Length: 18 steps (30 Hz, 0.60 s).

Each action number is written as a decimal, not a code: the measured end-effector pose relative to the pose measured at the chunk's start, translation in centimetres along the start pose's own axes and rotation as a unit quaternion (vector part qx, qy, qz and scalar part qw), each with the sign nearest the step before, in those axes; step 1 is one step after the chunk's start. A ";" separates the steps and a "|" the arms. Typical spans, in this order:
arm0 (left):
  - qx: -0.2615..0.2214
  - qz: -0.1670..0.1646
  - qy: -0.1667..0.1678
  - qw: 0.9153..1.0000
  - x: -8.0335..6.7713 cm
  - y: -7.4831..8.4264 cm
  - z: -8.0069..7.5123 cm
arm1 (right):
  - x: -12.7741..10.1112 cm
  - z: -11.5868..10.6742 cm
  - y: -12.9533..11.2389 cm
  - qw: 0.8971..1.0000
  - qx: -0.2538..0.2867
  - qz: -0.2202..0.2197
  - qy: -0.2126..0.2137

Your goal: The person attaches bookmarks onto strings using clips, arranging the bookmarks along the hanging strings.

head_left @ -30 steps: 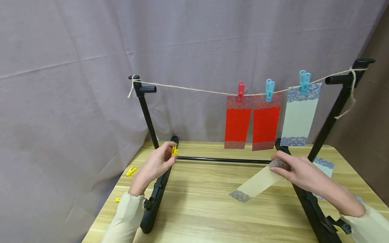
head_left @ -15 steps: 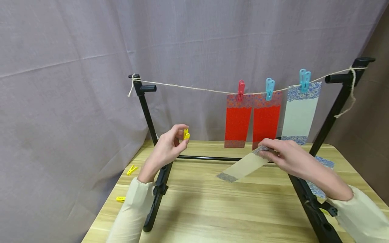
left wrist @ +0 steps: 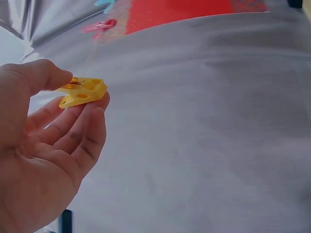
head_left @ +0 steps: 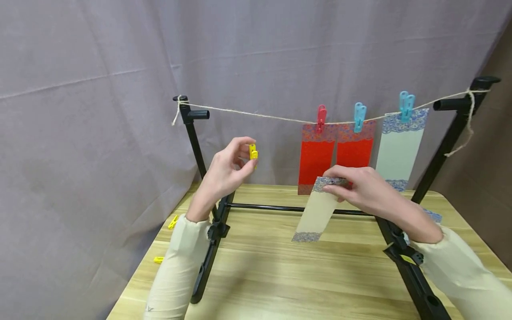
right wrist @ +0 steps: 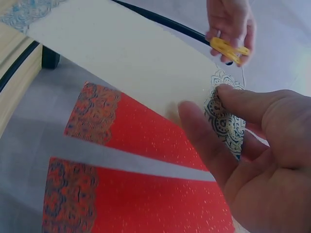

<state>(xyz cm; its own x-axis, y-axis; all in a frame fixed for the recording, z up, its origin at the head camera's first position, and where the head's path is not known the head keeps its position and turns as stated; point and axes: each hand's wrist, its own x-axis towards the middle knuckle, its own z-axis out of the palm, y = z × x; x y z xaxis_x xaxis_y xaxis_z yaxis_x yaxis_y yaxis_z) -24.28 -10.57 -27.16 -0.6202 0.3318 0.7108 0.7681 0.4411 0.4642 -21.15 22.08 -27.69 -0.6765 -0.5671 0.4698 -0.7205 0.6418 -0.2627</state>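
Yellow plastic sits pinched between the thumb and fingertips of the left hand (head_left: 224, 171) — a small clothespin (head_left: 254, 152), held up in the air with its long axis close to upright in the head view. In the left wrist view the same peg (left wrist: 80, 91) lies across the fingertips (left wrist: 95, 114), thumb pressing on top; whether its mouth is sprung apart I cannot tell.

To its right, and a little lower, the right hand (head_left: 366, 191) clasps the patterned top end of a cream paper strip (head_left: 318, 209) between thumb and fingers. The strip hangs from that grip, long axis running down and slightly leftward, its lower patterned band just above the wooden surface (head_left: 280, 271). From the right wrist view the thumb and fingers (right wrist: 243, 104) close over the dark blue lace border, with the cream length running away from them.

Above both hands the twine line (head_left: 248, 114) runs between two black posts; the bare stretch lies left of the red peg (head_left: 321, 118), roughly over the gap between the hands. The strip's top edge is well below the twine, and the peg is the nearer of the two to it.

Cream in the middle, the strip carries grey-blue scalloped bands at both ends. It hangs in front of the left red strip (head_left: 316, 160) already pegged up.
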 end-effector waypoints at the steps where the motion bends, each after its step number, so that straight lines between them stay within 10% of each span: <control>1: -0.006 0.005 0.003 1.000 0.4 0.2 -0.2 | 0.2 0.1 -0.1 1.000 -0.003 0.004 0.000; 18: -0.042 0.044 0.023 0.998 7.2 5.0 -1.6 | 3.8 0.6 -1.1 0.995 0.083 0.006 -0.059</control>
<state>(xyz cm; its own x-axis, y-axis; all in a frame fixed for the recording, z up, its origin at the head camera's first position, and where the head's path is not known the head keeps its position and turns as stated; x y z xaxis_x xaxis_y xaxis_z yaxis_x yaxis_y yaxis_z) -24.66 -7.31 -18.89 -0.5433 0.3275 0.7731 0.8312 0.3390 0.4406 -22.96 18.90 -26.11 -0.6909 -0.6237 0.3656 -0.7213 0.5600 -0.4075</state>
